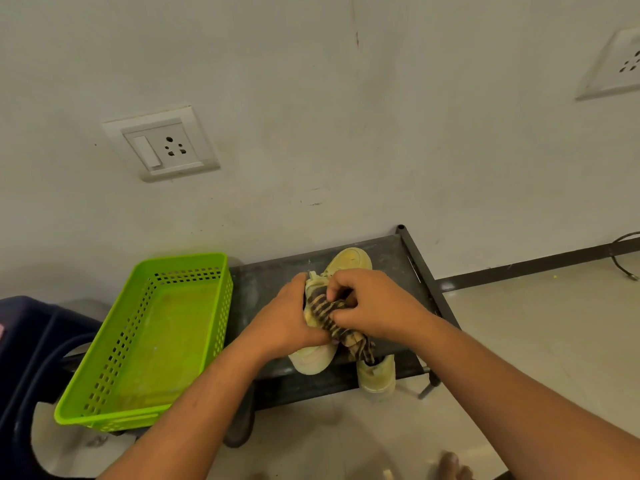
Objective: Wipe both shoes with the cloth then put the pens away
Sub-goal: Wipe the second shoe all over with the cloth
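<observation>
Head view: right of the green basket, a second shoe sits at the near edge of the dark rack. Just beyond, the left hand grips a pale shoe while the right hand pinches the striped cloth bunched on it. Bracing that shoe firmly and drawing the cloth along its whole upper should serve best. Behind the basket, a scuffed wall carries a socket; no pens show.
</observation>
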